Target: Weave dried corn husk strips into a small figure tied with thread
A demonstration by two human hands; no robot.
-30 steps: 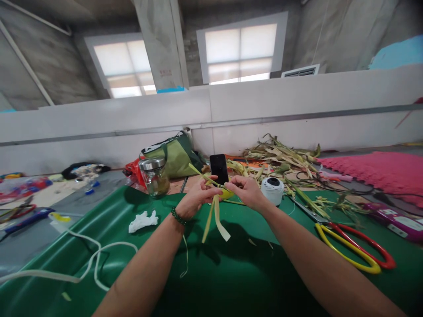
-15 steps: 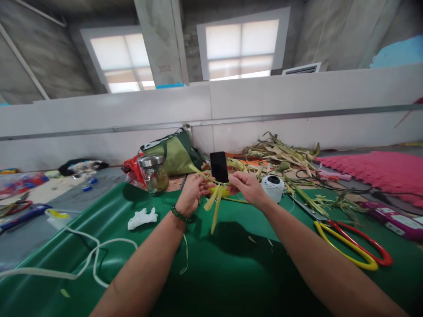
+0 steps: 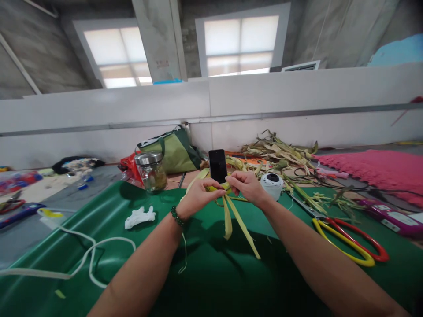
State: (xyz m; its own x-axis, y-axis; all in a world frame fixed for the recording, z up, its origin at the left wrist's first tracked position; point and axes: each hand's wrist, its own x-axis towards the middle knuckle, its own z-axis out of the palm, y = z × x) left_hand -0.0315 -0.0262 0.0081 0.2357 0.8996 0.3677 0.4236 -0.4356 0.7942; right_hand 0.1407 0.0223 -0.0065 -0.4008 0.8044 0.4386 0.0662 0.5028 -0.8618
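Above the green-covered surface [image 3: 205, 281], pale yellow strips [image 3: 243, 227] dangle from my left grip [image 3: 200, 194], pinched between thumb and fingers; my right grip [image 3: 248, 187] nips them just alongside. Beyond stand a white spool [image 3: 272, 189], a black phone [image 3: 217, 165], then a green bag [image 3: 178, 155].

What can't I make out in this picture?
Head view throughout:
How the pale strips meet: partly covered by the left hand and right hand.
Pink cloth: cut off by the right edge.
Red marks on the pillar: too small and blurred to read.
What the jar holds: too blurred.
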